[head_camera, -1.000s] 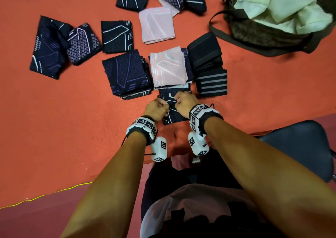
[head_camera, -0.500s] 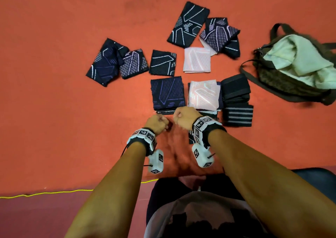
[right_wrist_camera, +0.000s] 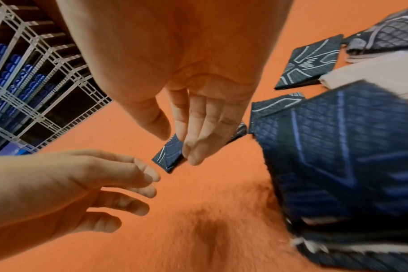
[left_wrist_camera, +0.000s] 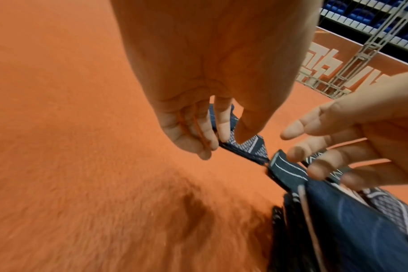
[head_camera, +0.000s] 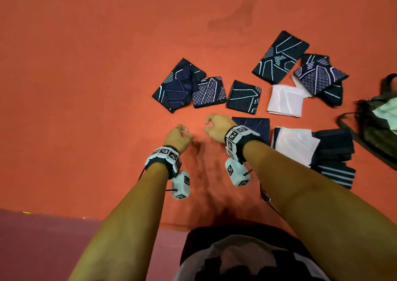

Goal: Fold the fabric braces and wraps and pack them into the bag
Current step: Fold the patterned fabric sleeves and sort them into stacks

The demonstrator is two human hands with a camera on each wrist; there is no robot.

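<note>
Both hands hover over bare orange floor, holding nothing. My left hand [head_camera: 179, 137] hangs with loosely curled fingers [left_wrist_camera: 198, 128]. My right hand [head_camera: 216, 126] is just to its right, fingers relaxed [right_wrist_camera: 198, 132], beside a folded navy brace stack [head_camera: 257, 127] that my wrist partly hides. A folded pink brace [head_camera: 294, 145] tops the neighbouring stack, and black striped wraps [head_camera: 335, 151] lie beyond it. Several loose patterned braces lie farther out, among them a dark one [head_camera: 178, 85], a navy one [head_camera: 243, 97] and a pink one [head_camera: 285, 101]. The dark bag [head_camera: 373, 130] is cut off at the right edge.
A light green cloth [head_camera: 386, 111] shows inside the bag. A maroon floor strip [head_camera: 64, 248] runs along the near left. My lap fills the bottom centre. A white wire fence [right_wrist_camera: 23, 73] stands far off in the right wrist view.
Both hands have let go of the dark brace they gripped in front of the stacks, moved left over bare floor and loosened their fingers. The view has swung left.
</note>
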